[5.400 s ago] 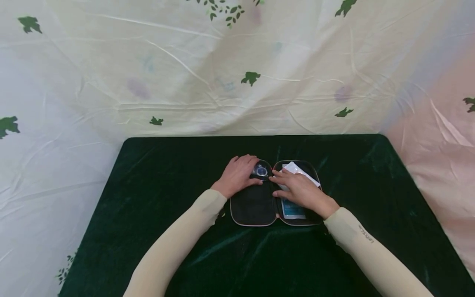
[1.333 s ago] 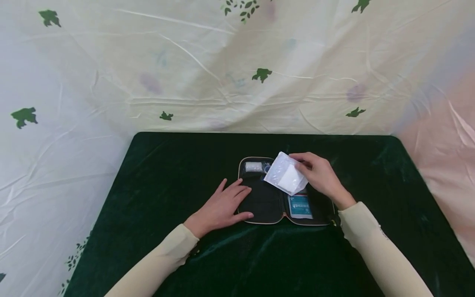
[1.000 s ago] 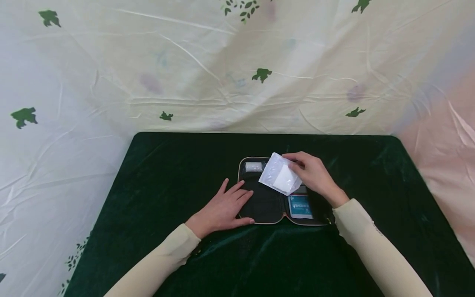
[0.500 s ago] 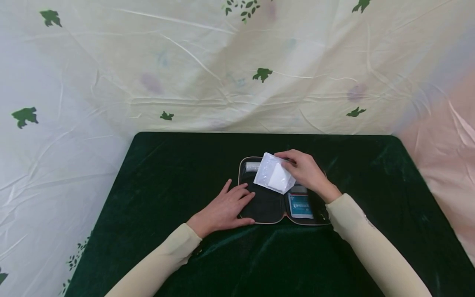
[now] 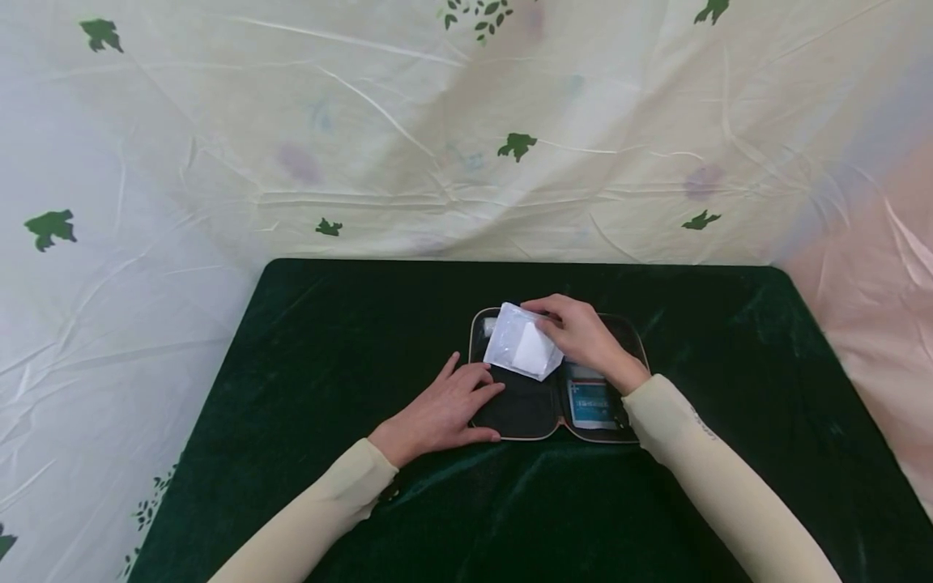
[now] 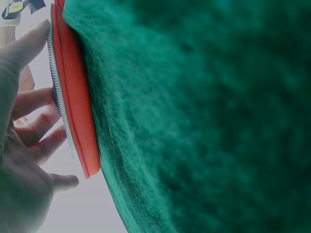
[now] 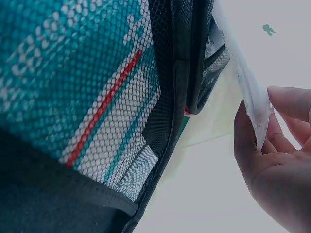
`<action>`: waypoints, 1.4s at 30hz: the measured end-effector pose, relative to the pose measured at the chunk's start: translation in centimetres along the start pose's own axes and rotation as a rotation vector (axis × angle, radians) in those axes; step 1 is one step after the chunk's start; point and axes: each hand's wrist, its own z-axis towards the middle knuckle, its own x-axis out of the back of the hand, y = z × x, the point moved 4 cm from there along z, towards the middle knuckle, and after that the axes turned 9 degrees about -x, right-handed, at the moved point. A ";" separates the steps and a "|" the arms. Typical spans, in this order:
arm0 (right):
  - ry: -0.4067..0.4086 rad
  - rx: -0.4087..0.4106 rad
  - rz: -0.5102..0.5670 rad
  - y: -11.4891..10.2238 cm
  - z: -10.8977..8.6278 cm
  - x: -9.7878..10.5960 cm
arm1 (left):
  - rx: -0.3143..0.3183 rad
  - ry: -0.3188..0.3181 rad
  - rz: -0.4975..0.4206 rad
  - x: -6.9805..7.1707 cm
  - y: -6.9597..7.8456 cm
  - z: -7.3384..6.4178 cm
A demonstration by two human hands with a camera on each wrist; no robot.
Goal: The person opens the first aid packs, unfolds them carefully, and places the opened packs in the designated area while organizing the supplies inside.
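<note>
My right hand (image 5: 583,334) pinches a white flat packet (image 5: 521,344) by its right edge, holding it over the left half of an opened zip case (image 5: 521,413). In the right wrist view the packet (image 7: 250,87) is seen edge-on between thumb and fingers. My left hand (image 5: 437,409) rests at the case's left edge, fingers spread over its near part. The left wrist view shows the case's red side (image 6: 75,102) and zip beside the fingers. A blue-and-white packet (image 5: 592,403) sits behind mesh in the right half. A white roll (image 5: 489,326) is mostly covered by the held packet.
The case lies on a table with a dark green velvety cloth (image 5: 350,324). Behind the table hangs a pale curtain (image 5: 408,162) with green leaf prints; a pinkish one (image 5: 867,243) is at the right.
Both hands were over the case at first, the white packet in the right half. My right hand has since lifted it and moved it left; my left hand has shifted to the case's near left edge.
</note>
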 end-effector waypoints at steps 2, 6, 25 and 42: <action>-0.010 0.001 0.004 0.0 0.1 -0.2 | -0.007 0.013 0.004 0.0 0.1 0.0; -0.025 0.007 0.001 -0.2 0.4 -0.4 | -0.025 0.036 0.017 0.2 0.2 0.1; -0.189 0.008 -0.066 -0.3 0.8 -1.9 | -0.046 0.023 0.079 0.2 0.3 0.3; -0.207 0.031 -0.046 -0.8 1.0 -3.4 | -0.041 0.031 0.078 0.2 0.3 0.1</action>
